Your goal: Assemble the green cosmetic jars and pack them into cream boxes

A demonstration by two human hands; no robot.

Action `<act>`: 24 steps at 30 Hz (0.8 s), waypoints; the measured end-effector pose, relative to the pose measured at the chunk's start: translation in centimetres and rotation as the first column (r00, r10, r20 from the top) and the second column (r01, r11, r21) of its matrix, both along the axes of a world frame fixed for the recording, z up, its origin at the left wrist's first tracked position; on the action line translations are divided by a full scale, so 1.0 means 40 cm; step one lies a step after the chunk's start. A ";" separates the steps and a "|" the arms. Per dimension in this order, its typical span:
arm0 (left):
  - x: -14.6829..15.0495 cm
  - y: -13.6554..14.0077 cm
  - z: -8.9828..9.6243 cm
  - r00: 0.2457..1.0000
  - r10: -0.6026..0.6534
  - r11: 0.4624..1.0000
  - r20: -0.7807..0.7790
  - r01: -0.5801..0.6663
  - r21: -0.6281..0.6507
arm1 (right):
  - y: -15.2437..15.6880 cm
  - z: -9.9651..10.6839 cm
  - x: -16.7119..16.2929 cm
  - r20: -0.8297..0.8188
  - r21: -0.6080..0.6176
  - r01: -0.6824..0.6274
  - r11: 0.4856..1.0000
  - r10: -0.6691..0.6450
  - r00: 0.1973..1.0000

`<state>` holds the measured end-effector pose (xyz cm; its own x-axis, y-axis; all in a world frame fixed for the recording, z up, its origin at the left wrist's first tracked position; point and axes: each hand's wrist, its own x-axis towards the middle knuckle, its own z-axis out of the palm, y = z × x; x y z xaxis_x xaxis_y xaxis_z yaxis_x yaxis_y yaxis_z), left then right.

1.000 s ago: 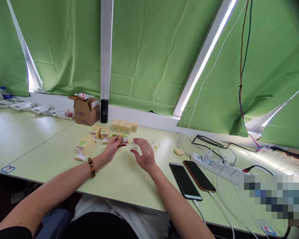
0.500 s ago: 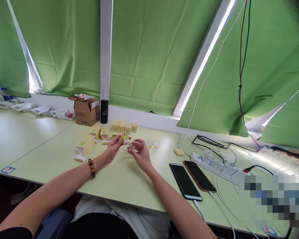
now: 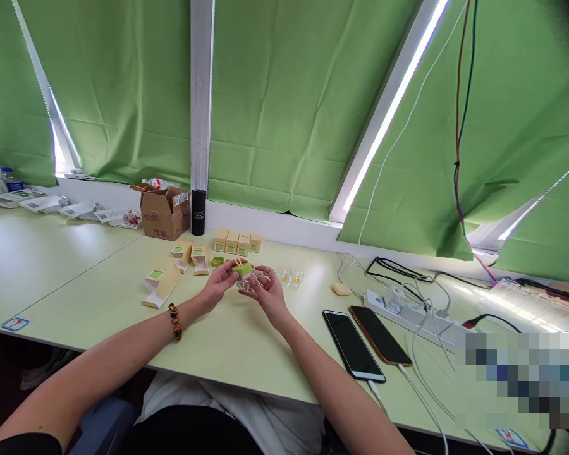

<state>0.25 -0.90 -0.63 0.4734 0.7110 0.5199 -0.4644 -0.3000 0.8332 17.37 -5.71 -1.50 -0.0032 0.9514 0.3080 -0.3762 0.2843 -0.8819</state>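
- Left hand (image 3: 215, 285): thumb and fingers pinched on a green cap (image 3: 242, 270) with a pale loop on top; beaded bracelet (image 3: 175, 321) at the wrist.
- Right hand (image 3: 269, 294): clamped on a clear container (image 3: 244, 285) just under the cap, above the tabletop (image 3: 246, 341). Whether the two are seated together, cannot tell.
- Step in hand, as I judge it: cap and container being brought into line. Next move seems to call for a steady right grip and small turning or pressing by the left.
- Just beyond left fingertips: small green piece (image 3: 218, 260), lying loose.
- Right of the hands: pair of clear cups (image 3: 291, 277), yellow inside.
- Behind: row of small closed cartons (image 3: 238, 242).
- Left: opened carton (image 3: 161, 285), flaps spread.
- Farther right: white-edged phone (image 3: 353, 345), plugged in.
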 end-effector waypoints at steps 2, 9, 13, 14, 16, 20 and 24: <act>0.000 -0.001 0.000 1.000 -0.002 1.000 -0.008 0.002 0.002 | -0.001 0.001 0.000 -0.011 -0.005 -0.003 1.000 0.003 1.000; 0.002 0.001 -0.003 0.999 0.019 1.000 -0.048 -0.019 -0.003 | -0.003 -0.002 0.003 -0.015 0.007 -0.023 1.000 0.023 1.000; 0.002 0.000 -0.003 0.998 0.032 0.999 -0.059 -0.033 -0.016 | -0.001 -0.006 0.006 -0.018 0.017 -0.035 0.999 0.036 0.999; 0.002 -0.001 -0.002 0.998 0.035 0.999 -0.058 -0.036 -0.019 | -0.001 -0.007 0.006 -0.019 0.017 -0.037 0.999 0.037 0.999; 0.003 -0.001 -0.002 0.998 0.037 0.999 -0.052 -0.038 -0.019 | 0.001 -0.008 0.006 -0.020 0.013 -0.036 0.999 0.037 0.999; 0.004 -0.002 0.000 0.998 0.034 0.999 -0.047 -0.035 -0.011 | 0.000 -0.008 0.005 -0.020 0.009 -0.047 0.999 0.047 0.999; 0.002 -0.004 0.003 0.998 0.039 0.999 -0.052 -0.039 -0.006 | -0.005 -0.003 0.003 -0.013 0.000 -0.069 0.998 0.069 0.998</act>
<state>0.34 -1.08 -0.50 0.4713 0.7333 0.4900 -0.4085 -0.3109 0.8582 17.49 -5.93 -1.61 -0.0644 0.9492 0.3080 -0.4064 0.2570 -0.8768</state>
